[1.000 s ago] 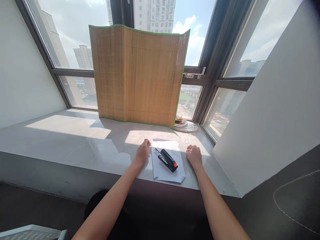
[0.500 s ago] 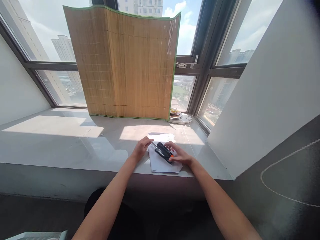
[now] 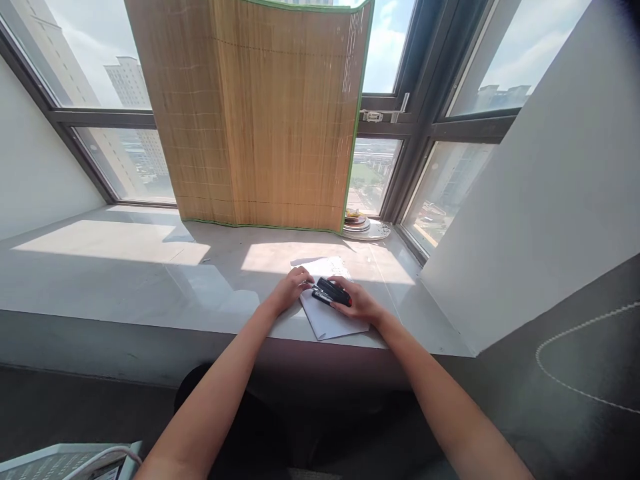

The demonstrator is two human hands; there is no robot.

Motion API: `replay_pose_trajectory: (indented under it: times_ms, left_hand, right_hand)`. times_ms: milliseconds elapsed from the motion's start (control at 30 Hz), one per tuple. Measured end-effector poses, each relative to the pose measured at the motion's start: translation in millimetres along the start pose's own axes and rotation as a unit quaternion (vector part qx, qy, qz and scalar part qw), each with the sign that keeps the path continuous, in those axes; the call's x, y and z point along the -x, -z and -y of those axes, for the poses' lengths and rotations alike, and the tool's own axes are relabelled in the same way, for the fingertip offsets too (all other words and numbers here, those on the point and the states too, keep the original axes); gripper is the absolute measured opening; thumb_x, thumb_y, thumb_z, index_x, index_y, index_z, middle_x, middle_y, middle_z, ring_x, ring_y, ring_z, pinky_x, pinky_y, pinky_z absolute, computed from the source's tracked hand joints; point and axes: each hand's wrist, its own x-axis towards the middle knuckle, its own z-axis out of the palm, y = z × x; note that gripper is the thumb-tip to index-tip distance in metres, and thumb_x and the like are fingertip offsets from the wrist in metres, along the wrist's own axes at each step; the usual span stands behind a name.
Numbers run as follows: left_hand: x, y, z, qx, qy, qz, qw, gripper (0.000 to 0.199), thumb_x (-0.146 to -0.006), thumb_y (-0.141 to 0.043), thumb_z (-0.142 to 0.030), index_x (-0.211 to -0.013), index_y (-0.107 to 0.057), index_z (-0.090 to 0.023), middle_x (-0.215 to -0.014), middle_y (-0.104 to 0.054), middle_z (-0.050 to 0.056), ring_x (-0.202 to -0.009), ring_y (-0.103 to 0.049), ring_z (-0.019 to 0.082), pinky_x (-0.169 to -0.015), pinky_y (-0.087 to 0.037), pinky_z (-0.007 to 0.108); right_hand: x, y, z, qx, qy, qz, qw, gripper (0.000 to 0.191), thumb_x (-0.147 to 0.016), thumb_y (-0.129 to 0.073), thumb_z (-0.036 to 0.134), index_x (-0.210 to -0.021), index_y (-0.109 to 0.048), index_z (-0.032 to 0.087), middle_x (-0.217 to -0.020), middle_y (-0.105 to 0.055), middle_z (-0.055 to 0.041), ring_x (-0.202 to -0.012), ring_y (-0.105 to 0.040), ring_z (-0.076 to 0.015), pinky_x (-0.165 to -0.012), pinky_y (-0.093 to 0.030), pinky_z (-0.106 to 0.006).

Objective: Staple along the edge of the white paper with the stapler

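A black stapler (image 3: 330,291) with an orange-red spot at its right end lies in my right hand (image 3: 356,300), whose fingers wrap round that end. Its two long parts sit close together, with a narrow gap at the left. My left hand (image 3: 295,287) is at the stapler's left end, fingertips pinched; what they hold, if anything, is too small to tell. Beneath both hands, white paper sheets (image 3: 333,325) rest on the windowsill near its front edge, folded at the lower corner.
The pale windowsill (image 3: 215,300) runs below the windows. A bamboo mat (image 3: 280,127) stands against the glass, beside stacked plates (image 3: 370,231). A white basket (image 3: 60,463) with a cable is at the lower left. A beaded cord (image 3: 555,333) hangs right.
The stapler's parts have come closer together, and it has turned flatter. My right hand has moved slightly up and wraps it more. The paper has rotated a little, and the view has tilted down.
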Motion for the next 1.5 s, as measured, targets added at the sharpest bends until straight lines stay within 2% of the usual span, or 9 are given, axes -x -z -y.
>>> replay_pose_trajectory:
  times_ms: [300, 533, 667, 933, 1033, 1133, 1267, 1400, 1500]
  left_hand:
    - [-2, -2.0, 2, 0.019, -0.021, 0.017, 0.999, 0.013, -0.097, -0.064, -0.012, -0.101, -0.073, -0.02, -0.106, -0.066, 0.008, -0.104, -0.061, 0.024, -0.094, -0.053, 0.041]
    - [1, -4.3, 10, 0.014, -0.036, -0.03, 0.999, 0.015, -0.095, -0.073, -0.015, -0.099, -0.084, -0.025, -0.102, -0.072, 0.007, -0.099, -0.064, 0.023, -0.092, -0.053, 0.042]
    - [2, -2.5, 6, 0.0, -0.035, -0.042, 0.999, 0.015, -0.094, -0.074, -0.015, -0.099, -0.084, -0.025, -0.099, -0.073, 0.006, -0.096, -0.064, 0.023, -0.089, -0.053, 0.042]
    - [1, 0.9, -1, 0.026, -0.014, -0.026, 0.999, 0.011, -0.096, -0.073, -0.021, -0.098, -0.084, -0.023, -0.101, -0.073, 0.008, -0.099, -0.065, 0.023, -0.091, -0.055, 0.042]
    - [1, 0.9, 0, 0.019, -0.021, -0.027, 0.999, 0.012, -0.098, -0.073, -0.026, -0.099, -0.085, -0.025, -0.098, -0.075, 0.008, -0.095, -0.065, 0.022, -0.089, -0.055, 0.043]
    - [1, 1.6, -1, 0.025, -0.041, -0.029, 0.998, 0.017, -0.101, -0.069, -0.034, -0.102, -0.085, -0.028, -0.097, -0.078, 0.008, -0.091, -0.066, 0.022, -0.087, -0.056, 0.043]
    - [2, 5.8, -11, 0.083, -0.066, -0.045, 0.993, 0.025, -0.105, -0.065, -0.041, -0.106, -0.084, -0.026, -0.104, -0.08, 0.01, -0.097, -0.07, 0.023, -0.088, -0.058, 0.043]
    - [4, 10.2, -21, 0.135, -0.071, -0.029, 0.988, 0.025, -0.104, -0.066, -0.042, -0.105, -0.084, -0.024, -0.103, -0.08, 0.011, -0.098, -0.073, 0.023, -0.088, -0.059, 0.041]
    - [3, 8.7, -23, 0.155, -0.068, -0.033, 0.985, 0.024, -0.098, -0.074, -0.045, -0.105, -0.08, -0.023, -0.104, -0.078, 0.01, -0.098, -0.072, 0.024, -0.088, -0.058, 0.041]
  right_hand:
    - [0, -1, -2, 0.004, 0.006, -0.007, 1.0, 0.057, -0.091, -0.07, 0.025, -0.145, -0.053, 0.023, -0.125, -0.073, -0.011, -0.107, -0.071, -0.0269, -0.097, -0.056, -0.041]
    - [-1, -1, -1, -0.012, 0.012, -0.008, 1.0, 0.055, -0.092, -0.069, 0.025, -0.144, -0.054, 0.024, -0.127, -0.072, -0.0101, -0.109, -0.071, -0.026, -0.097, -0.056, -0.04]
    - [-2, 1, 0, -0.015, 0.007, -0.009, 1.0, 0.054, -0.091, -0.069, 0.024, -0.143, -0.055, 0.024, -0.126, -0.072, -0.0099, -0.109, -0.07, -0.0256, -0.097, -0.056, -0.04]
    - [-2, 3, 2, -0.023, -0.007, -0.007, 1.0, 0.051, -0.091, -0.07, 0.026, -0.141, -0.058, 0.023, -0.124, -0.073, -0.0105, -0.107, -0.071, -0.0257, -0.097, -0.057, -0.042]
    - [-3, 4, 0, -0.034, -0.013, -0.036, 0.999, 0.046, -0.092, -0.072, 0.03, -0.136, -0.063, 0.024, -0.125, -0.074, -0.0112, -0.112, -0.071, -0.0281, -0.102, -0.056, -0.048]
    - [-4, 9, -1, -0.058, -0.044, -0.101, 0.992, 0.036, -0.094, -0.072, 0.036, -0.127, -0.071, 0.022, -0.122, -0.076, -0.0121, -0.113, -0.071, -0.03, -0.102, -0.056, -0.051]
    - [0, 22, 2, -0.125, -0.087, -0.172, 0.973, 0.034, -0.092, -0.076, 0.041, -0.119, -0.078, 0.02, -0.115, -0.079, -0.0109, -0.11, -0.073, -0.0312, -0.099, -0.058, -0.052]
    - [4, 29, 6, -0.23, -0.11, -0.188, 0.949, 0.034, -0.085, -0.084, 0.041, -0.112, -0.082, 0.019, -0.107, -0.08, -0.0099, -0.1, -0.075, -0.0306, -0.094, -0.06, -0.051]
    - [1, 27, 7, -0.257, -0.096, -0.159, 0.948, 0.037, -0.085, -0.085, 0.043, -0.113, -0.082, 0.019, -0.107, -0.08, -0.0096, -0.098, -0.075, -0.0293, -0.092, -0.06, -0.048]
